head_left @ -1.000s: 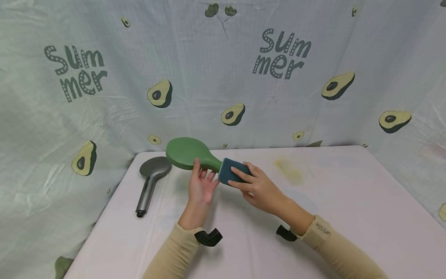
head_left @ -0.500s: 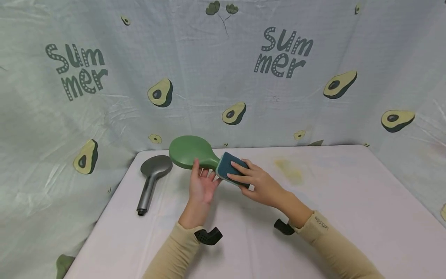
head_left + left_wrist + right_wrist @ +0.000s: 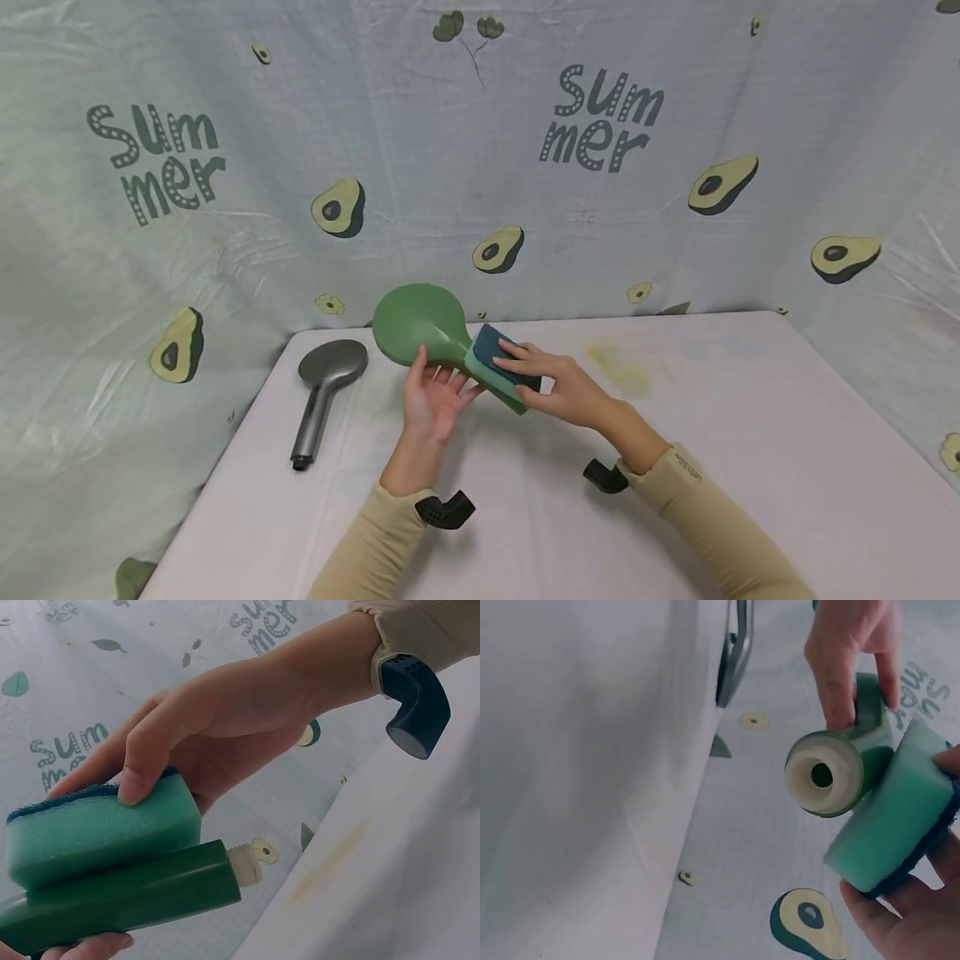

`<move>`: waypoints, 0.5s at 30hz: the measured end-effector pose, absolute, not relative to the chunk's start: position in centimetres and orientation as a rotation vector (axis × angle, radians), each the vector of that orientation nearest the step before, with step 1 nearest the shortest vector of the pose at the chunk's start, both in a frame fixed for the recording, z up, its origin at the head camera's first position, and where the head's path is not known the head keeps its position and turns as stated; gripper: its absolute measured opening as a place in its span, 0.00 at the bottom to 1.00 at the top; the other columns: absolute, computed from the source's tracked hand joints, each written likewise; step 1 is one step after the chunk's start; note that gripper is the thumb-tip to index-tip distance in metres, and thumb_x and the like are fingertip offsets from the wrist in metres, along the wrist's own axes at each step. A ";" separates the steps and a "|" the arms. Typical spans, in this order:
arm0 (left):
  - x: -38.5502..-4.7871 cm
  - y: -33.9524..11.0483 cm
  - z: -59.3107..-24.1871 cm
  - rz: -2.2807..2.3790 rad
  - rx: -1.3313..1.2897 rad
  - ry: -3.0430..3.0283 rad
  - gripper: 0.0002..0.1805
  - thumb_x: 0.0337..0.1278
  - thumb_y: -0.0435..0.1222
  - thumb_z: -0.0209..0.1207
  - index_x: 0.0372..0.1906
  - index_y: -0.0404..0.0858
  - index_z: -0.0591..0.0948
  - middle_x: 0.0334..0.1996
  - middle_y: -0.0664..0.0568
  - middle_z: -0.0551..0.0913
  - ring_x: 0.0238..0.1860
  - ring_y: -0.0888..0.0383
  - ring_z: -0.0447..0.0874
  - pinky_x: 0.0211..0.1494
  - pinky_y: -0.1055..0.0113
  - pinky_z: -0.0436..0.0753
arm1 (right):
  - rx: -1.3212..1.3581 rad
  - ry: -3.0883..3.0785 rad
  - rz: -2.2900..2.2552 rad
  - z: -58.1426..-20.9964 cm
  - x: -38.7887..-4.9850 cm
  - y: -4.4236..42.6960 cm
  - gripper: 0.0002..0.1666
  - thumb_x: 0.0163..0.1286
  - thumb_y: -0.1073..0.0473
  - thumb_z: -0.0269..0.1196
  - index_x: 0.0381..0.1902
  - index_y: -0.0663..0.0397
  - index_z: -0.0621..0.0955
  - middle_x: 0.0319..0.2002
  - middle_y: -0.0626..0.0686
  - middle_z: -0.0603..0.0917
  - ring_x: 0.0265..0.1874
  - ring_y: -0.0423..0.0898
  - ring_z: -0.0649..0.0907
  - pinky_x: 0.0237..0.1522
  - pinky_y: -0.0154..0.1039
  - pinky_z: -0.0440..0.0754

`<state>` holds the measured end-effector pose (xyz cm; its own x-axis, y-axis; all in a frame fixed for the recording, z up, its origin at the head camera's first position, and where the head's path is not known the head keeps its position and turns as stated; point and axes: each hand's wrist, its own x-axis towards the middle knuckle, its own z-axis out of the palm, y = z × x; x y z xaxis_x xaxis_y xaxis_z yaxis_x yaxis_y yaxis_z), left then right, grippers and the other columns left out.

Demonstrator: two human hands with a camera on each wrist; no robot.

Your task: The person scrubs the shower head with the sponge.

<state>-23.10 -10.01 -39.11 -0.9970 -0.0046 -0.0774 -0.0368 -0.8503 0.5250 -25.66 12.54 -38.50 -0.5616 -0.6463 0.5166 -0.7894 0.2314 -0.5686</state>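
Observation:
A green handheld shower head [image 3: 418, 323] is held above the table, its round head to the left. My left hand [image 3: 433, 407] grips it at the neck from below, thumb in front. With my right hand [image 3: 566, 387] I hold a sponge [image 3: 504, 357] by its edges, dark blue scouring layer outward. The pale green foam side lies along the shower head's handle [image 3: 135, 896], as the left wrist view shows. A white threaded end [image 3: 821, 776] sticks out beyond the handle in the right wrist view. The head's underside is hidden.
A grey handheld shower head [image 3: 330, 375] lies on the table at the left, handle toward me. The table [image 3: 675, 433] wears a white cloth with a yellowish stain [image 3: 618, 369]. A printed curtain [image 3: 420, 150] rises behind it.
My right hand has tilted the sponge and shifted it along the handle, so the foam edge and the handle's lower end now show. The shower head has turned slightly, its round end moving right and up.

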 end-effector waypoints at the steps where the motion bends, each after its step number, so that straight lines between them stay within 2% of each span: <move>1: -23.1 -10.0 -39.1 3.002 -0.115 0.844 0.25 0.84 0.48 0.39 0.71 0.35 0.63 0.52 0.47 0.82 0.52 0.48 0.85 0.71 0.31 0.54 | 1.366 -2.337 1.277 -38.4 -25.8 12.5 0.27 0.70 0.71 0.64 0.66 0.62 0.79 0.71 0.62 0.72 0.72 0.66 0.67 0.66 0.59 0.70; 6: -23.2 -10.3 -38.8 3.036 -0.157 0.726 0.22 0.84 0.48 0.39 0.67 0.37 0.64 0.50 0.46 0.82 0.53 0.47 0.82 0.72 0.30 0.50 | 1.253 -2.480 1.501 -38.5 -25.9 13.6 0.28 0.74 0.66 0.62 0.71 0.58 0.76 0.72 0.58 0.71 0.70 0.58 0.72 0.60 0.52 0.78; 11: -23.3 -10.7 -38.7 3.069 -0.169 0.702 0.21 0.84 0.48 0.40 0.66 0.38 0.66 0.48 0.46 0.82 0.51 0.47 0.83 0.72 0.30 0.49 | 1.091 -2.612 1.660 -38.7 -25.9 15.0 0.28 0.76 0.64 0.57 0.72 0.56 0.74 0.72 0.61 0.71 0.63 0.58 0.78 0.55 0.47 0.80; 15: -23.1 -10.4 -39.0 3.037 -0.130 0.801 0.23 0.84 0.48 0.39 0.68 0.38 0.65 0.48 0.48 0.83 0.51 0.49 0.83 0.71 0.29 0.50 | 1.096 -2.609 1.603 -38.6 -26.1 14.7 0.27 0.77 0.62 0.57 0.72 0.54 0.75 0.71 0.60 0.73 0.61 0.57 0.79 0.54 0.49 0.80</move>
<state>-23.09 -10.36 -39.04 -0.9966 -0.0225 -0.0794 -0.0196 -0.8702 0.4922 -26.11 14.72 -38.65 -0.7675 -0.5934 0.2425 -0.4845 0.2892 -0.8256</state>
